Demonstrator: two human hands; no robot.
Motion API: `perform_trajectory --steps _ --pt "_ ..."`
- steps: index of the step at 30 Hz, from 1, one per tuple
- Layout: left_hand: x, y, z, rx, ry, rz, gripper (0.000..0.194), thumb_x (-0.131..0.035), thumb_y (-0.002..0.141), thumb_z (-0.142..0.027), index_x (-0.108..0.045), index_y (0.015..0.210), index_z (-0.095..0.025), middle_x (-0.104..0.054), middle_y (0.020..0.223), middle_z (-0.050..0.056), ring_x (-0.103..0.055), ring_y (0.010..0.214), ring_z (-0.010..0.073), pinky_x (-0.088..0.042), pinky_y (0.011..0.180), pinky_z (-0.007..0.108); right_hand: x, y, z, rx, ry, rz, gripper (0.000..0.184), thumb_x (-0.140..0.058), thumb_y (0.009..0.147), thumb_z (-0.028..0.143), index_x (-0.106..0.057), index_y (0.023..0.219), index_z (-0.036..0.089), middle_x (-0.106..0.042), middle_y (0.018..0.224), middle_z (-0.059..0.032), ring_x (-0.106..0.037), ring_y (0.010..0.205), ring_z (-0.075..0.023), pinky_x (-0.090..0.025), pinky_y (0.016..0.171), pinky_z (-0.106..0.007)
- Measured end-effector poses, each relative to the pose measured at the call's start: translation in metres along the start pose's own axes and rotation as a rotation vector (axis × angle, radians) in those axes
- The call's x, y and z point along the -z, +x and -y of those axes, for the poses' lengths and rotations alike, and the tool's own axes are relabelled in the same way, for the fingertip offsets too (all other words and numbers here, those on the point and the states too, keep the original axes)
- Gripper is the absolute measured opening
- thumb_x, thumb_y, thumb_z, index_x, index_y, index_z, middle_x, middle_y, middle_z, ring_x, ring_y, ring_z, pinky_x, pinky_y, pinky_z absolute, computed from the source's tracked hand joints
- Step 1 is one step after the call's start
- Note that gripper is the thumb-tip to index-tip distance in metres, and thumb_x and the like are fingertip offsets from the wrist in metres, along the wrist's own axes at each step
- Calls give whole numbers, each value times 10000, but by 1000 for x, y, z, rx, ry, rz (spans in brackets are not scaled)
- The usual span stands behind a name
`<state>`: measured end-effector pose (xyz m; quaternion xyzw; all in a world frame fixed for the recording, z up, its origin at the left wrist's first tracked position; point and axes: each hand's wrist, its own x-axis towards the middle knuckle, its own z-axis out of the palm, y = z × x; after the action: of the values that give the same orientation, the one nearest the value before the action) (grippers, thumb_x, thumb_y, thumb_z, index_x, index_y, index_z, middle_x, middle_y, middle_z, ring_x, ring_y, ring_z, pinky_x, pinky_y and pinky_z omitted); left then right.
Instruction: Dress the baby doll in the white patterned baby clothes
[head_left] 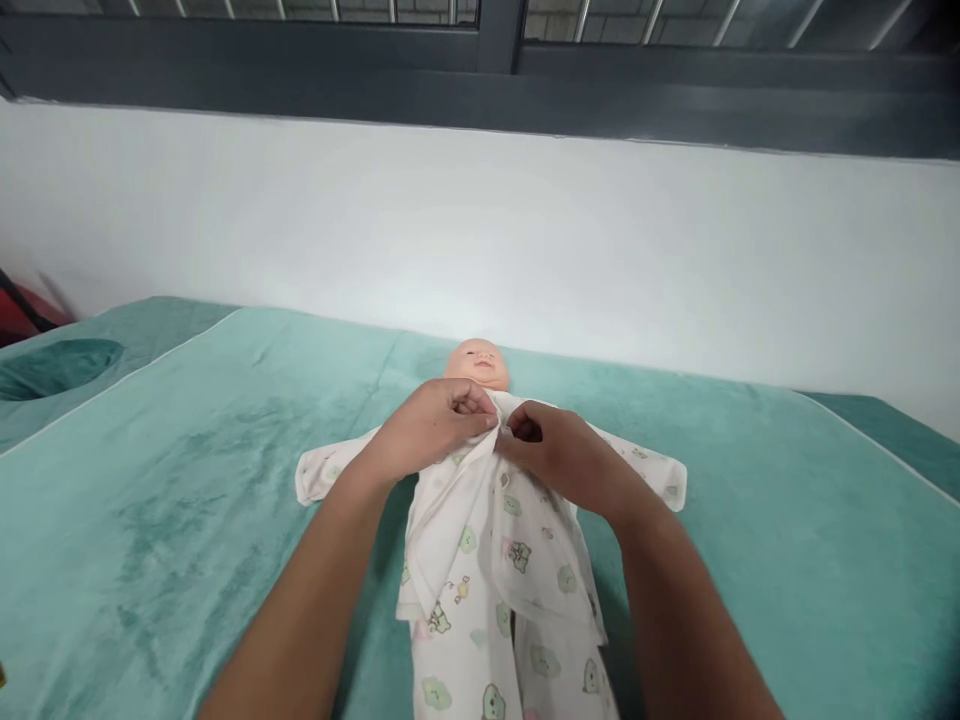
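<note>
A baby doll (480, 362) lies on its back, head toward the wall. It wears a white baby jacket (536, 560) with green animal prints and matching trousers (487, 680). Its sleeves stretch out to both sides. My left hand (442, 425) pinches one front edge of the jacket just below the doll's chin. Close beside it, my right hand (559, 450) pinches the other front edge. The two fingertips nearly meet at the upper chest. Below them the jacket front hangs apart in a narrow gap. Whether a fastener sits between my fingers is too small to tell.
The doll rests on a padded surface with a teal cover (225, 480). A round hole (60, 368) shows in the cover at far left, near a red object (30, 312). Behind stands a white wall (480, 230) under a dark window frame (300, 65).
</note>
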<state>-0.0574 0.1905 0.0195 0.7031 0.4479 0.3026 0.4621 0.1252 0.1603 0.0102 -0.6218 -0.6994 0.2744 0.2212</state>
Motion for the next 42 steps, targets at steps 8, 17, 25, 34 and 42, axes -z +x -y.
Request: perform_trajectory --steps 8,17,25,34,42 --pt "-7 5 7 8 -71 -31 188 -600 781 -354 -723 785 -211 -667 768 22 -530 621 127 -370 546 244 -6 -3 8 20 -139 -138 258 -498 772 226 -324 583 213 -472 559 3 -326 501 -123 -190 470 -287" --pt "-25 -5 23 40 -172 -229 241 -652 785 -434 -698 822 -201 -609 713 -2 -538 661 127 -402 598 238 2 18 -21 -16 633 134 226 -586 786 350 -568 630 187 -556 598 10 -499 543 -116 -384 519 -246" --pt "-27 -4 23 24 -252 -243 231 -668 782 -414 -707 811 -189 -675 779 18 -595 729 146 -442 648 246 -10 23 -25 38 784 145 293 -624 802 405 -567 628 176 -521 521 30 -443 485 -86 -295 469 -217" --pt "-29 -3 24 17 -236 -271 201 -683 772 -395 -722 783 -198 -698 790 16 -605 751 153 -448 673 251 -13 26 -30 77 784 149 343 -580 836 459 -594 642 176 -558 544 6 -462 489 -98 -335 479 -230" --pt "-30 -4 23 37 -208 -286 202 -710 754 -389 -679 773 -191 -651 725 -3 -558 683 123 -405 614 227 -7 23 -32 168 644 126 183 -660 775 347 -651 886 202 -536 733 27 -470 616 -94 -361 560 -224"
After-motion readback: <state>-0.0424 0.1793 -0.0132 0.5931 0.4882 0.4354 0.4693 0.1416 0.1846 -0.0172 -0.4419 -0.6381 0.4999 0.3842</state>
